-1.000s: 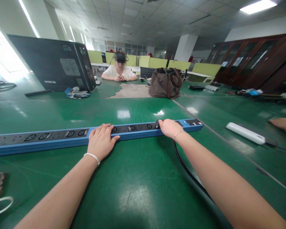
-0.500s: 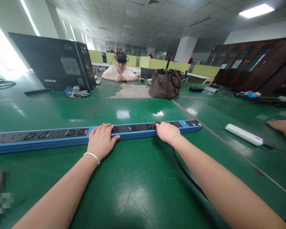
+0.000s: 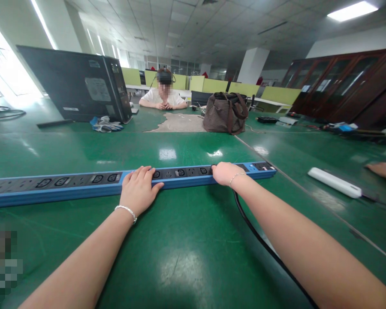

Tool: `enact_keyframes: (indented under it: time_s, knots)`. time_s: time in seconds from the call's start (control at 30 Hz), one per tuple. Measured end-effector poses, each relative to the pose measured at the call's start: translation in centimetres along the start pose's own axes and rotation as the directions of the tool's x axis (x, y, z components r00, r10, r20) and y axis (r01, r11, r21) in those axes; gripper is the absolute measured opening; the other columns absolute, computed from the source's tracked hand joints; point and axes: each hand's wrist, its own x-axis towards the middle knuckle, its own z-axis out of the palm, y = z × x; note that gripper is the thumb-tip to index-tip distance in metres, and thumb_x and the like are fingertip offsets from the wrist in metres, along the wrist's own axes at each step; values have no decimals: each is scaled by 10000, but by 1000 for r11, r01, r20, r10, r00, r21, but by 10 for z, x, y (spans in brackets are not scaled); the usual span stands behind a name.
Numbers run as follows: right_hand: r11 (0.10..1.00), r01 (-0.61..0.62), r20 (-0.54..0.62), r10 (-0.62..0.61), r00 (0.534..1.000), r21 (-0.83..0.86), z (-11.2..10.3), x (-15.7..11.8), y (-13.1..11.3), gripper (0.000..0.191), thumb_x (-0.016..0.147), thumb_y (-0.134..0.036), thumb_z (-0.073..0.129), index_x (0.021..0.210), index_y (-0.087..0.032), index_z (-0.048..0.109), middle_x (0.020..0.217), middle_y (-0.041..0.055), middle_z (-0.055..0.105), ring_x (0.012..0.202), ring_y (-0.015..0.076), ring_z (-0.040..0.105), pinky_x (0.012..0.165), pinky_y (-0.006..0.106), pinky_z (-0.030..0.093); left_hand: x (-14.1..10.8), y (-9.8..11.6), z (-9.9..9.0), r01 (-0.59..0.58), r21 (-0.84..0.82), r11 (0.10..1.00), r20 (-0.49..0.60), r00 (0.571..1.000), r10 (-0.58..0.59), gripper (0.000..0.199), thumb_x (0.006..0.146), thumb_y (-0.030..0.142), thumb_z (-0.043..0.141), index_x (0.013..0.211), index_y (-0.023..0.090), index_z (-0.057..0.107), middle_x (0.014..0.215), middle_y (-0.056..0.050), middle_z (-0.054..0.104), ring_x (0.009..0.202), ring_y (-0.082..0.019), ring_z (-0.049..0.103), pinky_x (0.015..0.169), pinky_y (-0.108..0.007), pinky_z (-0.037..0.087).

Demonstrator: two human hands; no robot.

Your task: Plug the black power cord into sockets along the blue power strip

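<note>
A long blue power strip (image 3: 180, 184) with a black face of several sockets lies across the table in front of me. My left hand (image 3: 139, 186) grips it near the middle, fingers laid over the top to the far edge and thumb along the near side. Toward the strip's right end, my right hand (image 3: 227, 174) is closed round a black plug (image 3: 213, 169), pressed at the socket face. Most of the plug is hidden by the fingers, so how deep it sits cannot be seen. From under that hand a black power cord (image 3: 251, 227) curves down toward me.
On the green table (image 3: 180, 249) lie a white bar-shaped device (image 3: 334, 182) at right, with another person's hand (image 3: 384, 171) beyond it. Farther back are a black computer case (image 3: 77, 86), gloves (image 3: 106, 124) and a brown bag (image 3: 225, 113). A person (image 3: 163, 94) sits opposite.
The view has shifted slightly, moving the scene a little to the right. Both hands keep their places on the strip; the right hand has tilted slightly and more of the cord shows.
</note>
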Motion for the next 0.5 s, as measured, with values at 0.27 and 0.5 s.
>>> enact_keyframes:
  time_s: [0.27, 0.5]
  knots:
    - [995, -93, -256, 96, 962, 21, 23, -20, 4, 555, 916, -477, 265, 1003, -125, 686, 981, 196, 677, 946, 305, 638, 797, 402, 466, 0, 0, 1, -4, -10, 1000, -6, 1000, 4, 503, 858, 467, 446, 1244, 150, 509, 1314, -114, 547, 1242, -283, 456, 1024, -452, 326]
    - [999, -28, -394, 7, 919, -47, 33, -23, 4, 523, 930, -432, 300, 947, -80, 688, 985, 197, 668, 963, 275, 623, 841, 346, 443, 0, 0, 1, 5, -32, 999, -11, 1000, -6, 479, 853, 465, 446, 1228, 176, 518, 1312, -107, 550, 1248, -276, 454, 1030, -450, 317]
